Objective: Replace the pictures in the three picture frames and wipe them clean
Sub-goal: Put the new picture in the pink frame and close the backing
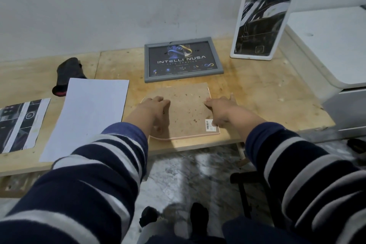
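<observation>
Brown fibreboard faces up under both your hands: this is the backing board (185,109) of a pink-edged picture frame (184,136) lying face down at the near edge of the wooden table (257,89). Your left hand (156,105) rests on the board's left side with fingers bent and tips on the surface; your right hand (219,107) rests on its right side, fingers pointing inward; neither hand appears to grip anything. A barcode sticker (210,124) sits just under your right wrist. The step in hand appears to be seating or releasing this backing, though any retaining tabs are not visible. Work with fingertip pressure spread evenly on both sides so the board stays flat and the frame does not slide toward the table edge close to your forearms. Beyond your fingertips lies the grey frame (183,59), face up with a dark print. Beyond your right hand the white frame (259,25) stands upright against the wall. To the left of your left hand lies a blank white sheet (87,117), then a printed picture (21,125) further left. The dark cloth (68,74) for wiping lies beyond that sheet, within reach of your left hand.
</observation>
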